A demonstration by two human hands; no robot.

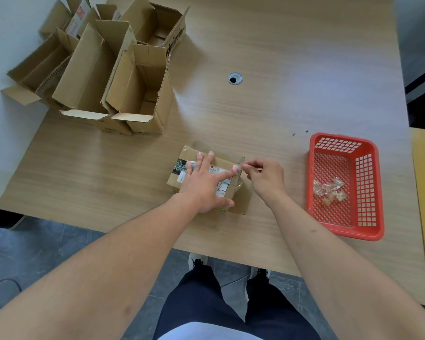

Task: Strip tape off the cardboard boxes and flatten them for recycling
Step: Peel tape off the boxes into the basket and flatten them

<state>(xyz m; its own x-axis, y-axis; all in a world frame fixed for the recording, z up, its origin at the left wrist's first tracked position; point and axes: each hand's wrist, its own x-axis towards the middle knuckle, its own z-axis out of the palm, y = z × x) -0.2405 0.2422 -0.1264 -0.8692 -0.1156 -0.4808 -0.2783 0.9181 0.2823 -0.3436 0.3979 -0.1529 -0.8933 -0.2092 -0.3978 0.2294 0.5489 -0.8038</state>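
Note:
A small cardboard box with a white shipping label lies on the wooden table near its front edge. My left hand presses flat on its top, fingers spread and straight. My right hand sits at the box's right end, its thumb and fingers pinching a strip of clear tape at the top right corner. Most of the box's top is hidden under my left hand.
Several opened cardboard boxes stand clustered at the table's back left. A red plastic basket to the right holds crumpled bits of clear tape. A cable hole is in the table's middle. A yellow surface lies at the far right.

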